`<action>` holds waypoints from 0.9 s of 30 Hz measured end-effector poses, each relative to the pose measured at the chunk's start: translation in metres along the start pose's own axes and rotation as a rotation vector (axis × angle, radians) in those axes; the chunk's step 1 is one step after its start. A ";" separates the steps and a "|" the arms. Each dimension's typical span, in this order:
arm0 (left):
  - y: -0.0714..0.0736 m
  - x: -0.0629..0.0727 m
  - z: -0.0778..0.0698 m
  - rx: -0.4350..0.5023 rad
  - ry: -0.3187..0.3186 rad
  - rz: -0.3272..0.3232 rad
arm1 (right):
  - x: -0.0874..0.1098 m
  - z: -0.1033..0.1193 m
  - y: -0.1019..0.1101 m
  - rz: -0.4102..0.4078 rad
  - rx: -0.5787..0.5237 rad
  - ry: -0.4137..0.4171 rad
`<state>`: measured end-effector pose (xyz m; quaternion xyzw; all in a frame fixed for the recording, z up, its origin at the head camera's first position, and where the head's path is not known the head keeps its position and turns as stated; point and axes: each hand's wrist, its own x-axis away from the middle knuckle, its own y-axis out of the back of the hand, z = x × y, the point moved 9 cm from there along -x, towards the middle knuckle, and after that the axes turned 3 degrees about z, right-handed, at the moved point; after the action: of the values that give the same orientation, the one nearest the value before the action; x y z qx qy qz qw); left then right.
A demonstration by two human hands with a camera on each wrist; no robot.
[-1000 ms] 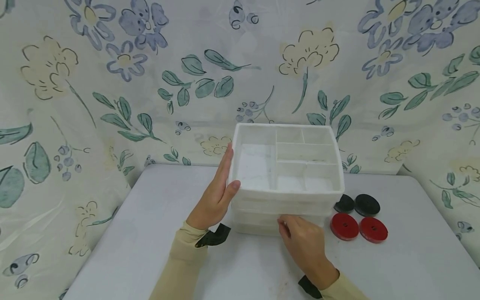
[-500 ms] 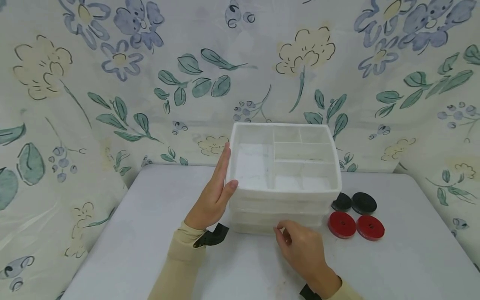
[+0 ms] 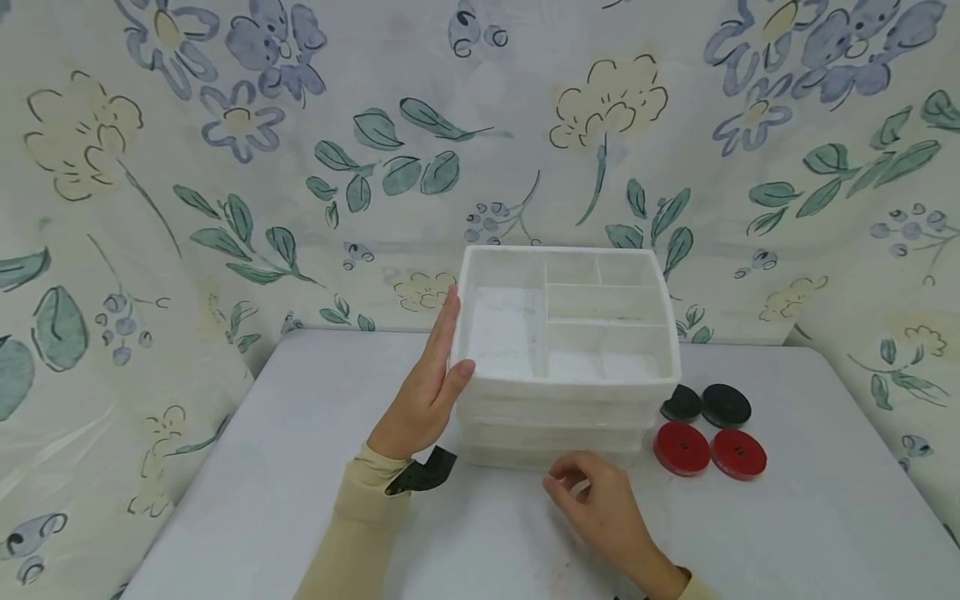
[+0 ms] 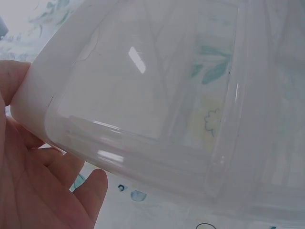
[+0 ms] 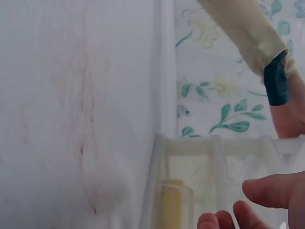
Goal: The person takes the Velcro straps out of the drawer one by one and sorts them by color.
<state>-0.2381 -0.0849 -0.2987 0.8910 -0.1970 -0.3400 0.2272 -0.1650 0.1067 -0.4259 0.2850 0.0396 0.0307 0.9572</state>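
Note:
A white plastic drawer box [image 3: 570, 387] with a divided open top stands at the middle of the table. My left hand [image 3: 420, 392] lies along its left side, fingers straight, with the thumb at the front corner. The left wrist view shows those fingertips [image 4: 95, 191] against the edge of its translucent wall [image 4: 138, 95]. Just in front of the lowest drawer, my right hand [image 3: 596, 504] has loosely bent fingers and holds nothing. In the right wrist view a gap parts its thumb [image 5: 271, 191] from the fingers. Something yellow [image 5: 172, 205] shows through a drawer front.
To the right of the box lie two red discs [image 3: 681, 448], like large buttons, and two black ones [image 3: 726, 406]. One black disc is partly hidden by the box. A floral cloth [image 3: 480, 125] hangs behind the white table [image 3: 315, 400].
My right hand has drawn back from the lower drawer front towards me, and its thumb and fingers have loosened. The left hand stays on the box's side. The head view has shifted slightly.

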 end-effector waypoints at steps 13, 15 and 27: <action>-0.001 0.000 0.000 0.014 -0.005 -0.001 | 0.001 -0.033 -0.028 0.161 -0.367 -0.251; 0.000 0.000 -0.001 0.014 -0.008 -0.002 | 0.001 -0.036 -0.032 0.182 -0.439 -0.272; 0.000 0.000 -0.001 0.013 -0.004 -0.009 | 0.006 -0.050 -0.054 0.294 -0.899 -0.509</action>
<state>-0.2374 -0.0847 -0.2979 0.8928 -0.1956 -0.3413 0.2193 -0.1622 0.0895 -0.4979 -0.1520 -0.2512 0.1084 0.9498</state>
